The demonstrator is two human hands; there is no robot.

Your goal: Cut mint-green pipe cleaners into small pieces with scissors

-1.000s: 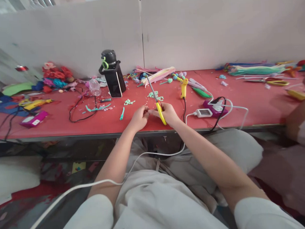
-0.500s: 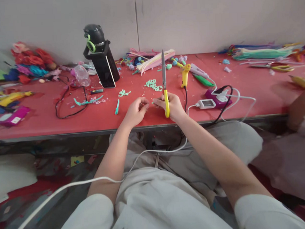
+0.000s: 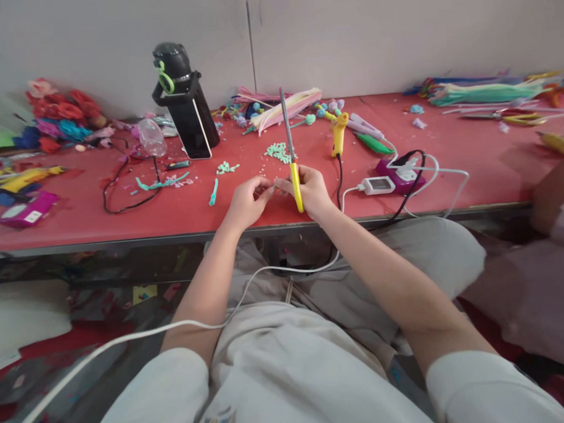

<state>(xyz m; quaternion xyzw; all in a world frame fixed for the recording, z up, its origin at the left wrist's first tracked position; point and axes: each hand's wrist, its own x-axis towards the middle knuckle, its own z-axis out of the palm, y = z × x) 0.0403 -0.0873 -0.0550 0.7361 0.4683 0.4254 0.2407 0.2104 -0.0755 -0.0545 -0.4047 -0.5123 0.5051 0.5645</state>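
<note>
My right hand [image 3: 313,192] is closed around yellow-handled scissors [image 3: 291,155], whose blades point up and away from me. My left hand [image 3: 247,200] sits just to the left, its fingers pinched together and meeting the right hand's fingertips; what they pinch is too small to make out. Both hands rest near the front edge of a red table [image 3: 264,221]. Small mint-green cut bits [image 3: 279,152] lie just beyond the hands, and a teal strip [image 3: 213,193] lies to the left.
A black bottle and phone stand [image 3: 186,104] is at the back left. A yellow glue gun [image 3: 338,132], a white charger [image 3: 376,185] with cables, pipe-cleaner bundles [image 3: 285,109] and coloured flowers [image 3: 59,117] crowd the table. Another person's arm [image 3: 552,193] is at the right edge.
The scissors swung from leaning left to near upright, then tilted slightly left again. My left fingers closed back onto my right fingertips. The view dropped and steadied.
</note>
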